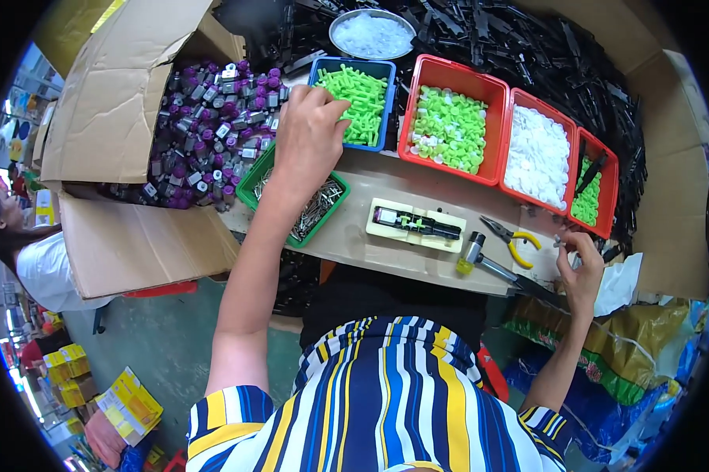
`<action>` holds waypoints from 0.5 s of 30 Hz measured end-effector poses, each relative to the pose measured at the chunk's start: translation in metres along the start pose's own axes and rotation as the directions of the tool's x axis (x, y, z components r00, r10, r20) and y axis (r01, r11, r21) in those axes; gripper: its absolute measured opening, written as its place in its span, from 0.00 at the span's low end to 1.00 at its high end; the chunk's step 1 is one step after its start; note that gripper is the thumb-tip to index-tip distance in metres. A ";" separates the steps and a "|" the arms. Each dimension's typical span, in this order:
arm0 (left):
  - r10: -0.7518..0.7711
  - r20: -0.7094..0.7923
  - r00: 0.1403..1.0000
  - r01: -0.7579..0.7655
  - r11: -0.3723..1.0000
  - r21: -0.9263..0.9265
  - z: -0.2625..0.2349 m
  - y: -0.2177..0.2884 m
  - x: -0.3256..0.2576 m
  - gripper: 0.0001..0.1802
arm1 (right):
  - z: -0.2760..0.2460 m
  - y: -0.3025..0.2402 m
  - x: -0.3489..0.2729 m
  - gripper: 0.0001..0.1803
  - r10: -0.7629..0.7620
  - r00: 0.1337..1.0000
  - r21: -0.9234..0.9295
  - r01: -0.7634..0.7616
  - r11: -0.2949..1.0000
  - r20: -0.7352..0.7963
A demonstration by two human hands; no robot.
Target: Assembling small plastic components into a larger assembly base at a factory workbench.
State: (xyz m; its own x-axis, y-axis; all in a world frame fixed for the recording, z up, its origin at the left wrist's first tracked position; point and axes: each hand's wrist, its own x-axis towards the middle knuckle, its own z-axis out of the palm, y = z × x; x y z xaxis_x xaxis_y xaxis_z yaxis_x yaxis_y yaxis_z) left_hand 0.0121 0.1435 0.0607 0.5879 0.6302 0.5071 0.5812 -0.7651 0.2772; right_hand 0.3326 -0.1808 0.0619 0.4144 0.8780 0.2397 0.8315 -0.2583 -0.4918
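Observation:
My left hand (311, 130) is over the left edge of a blue bin (390, 102) of light green plastic pieces (362, 98). Its fingers are bent together, and whatever they hold is hidden. Under that wrist stands a green tray (248, 189) of small metal pins (317, 211). My right hand (583, 271) is closed at the right of the table, with a small greyish piece (558, 241) at its fingertips. Between my hands, a cream holder (376, 227) carries a partly assembled black mechanism (425, 225) with green parts and a purple-and-clear end.
Pliers with yellow handles (521, 242) and a small hammer (474, 250) lie near the right hand. Red bins (492, 157) hold green and white pieces. Black parts (512, 47) pile up behind. An open carton (107, 134) of purple-and-grey motors stands left; a person (51, 263) is beyond it.

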 end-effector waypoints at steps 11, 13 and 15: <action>0.104 0.068 0.992 -0.106 0.994 0.024 0.031 -0.002 0.034 0.10 | 0.001 0.005 -0.011 0.09 0.004 1.000 0.002 -0.004 1.000 -0.008; 0.104 0.117 0.988 -0.112 0.992 0.066 0.031 -0.002 0.035 0.09 | 0.001 0.006 -0.011 0.08 0.005 1.000 0.007 -0.005 1.000 0.016; 0.131 0.121 0.984 -0.139 0.989 0.058 0.031 -0.002 0.036 0.09 | 0.003 0.003 -0.011 0.08 0.015 1.000 0.016 -0.015 1.000 0.012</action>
State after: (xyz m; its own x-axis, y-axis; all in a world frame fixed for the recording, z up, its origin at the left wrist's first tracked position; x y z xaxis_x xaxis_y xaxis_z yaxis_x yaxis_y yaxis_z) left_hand 0.0499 0.1718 0.0528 0.7225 0.5359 0.4369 0.5257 -0.8362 0.1564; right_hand 0.3297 -0.1897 0.0558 0.4226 0.8786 0.2222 0.8190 -0.2653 -0.5088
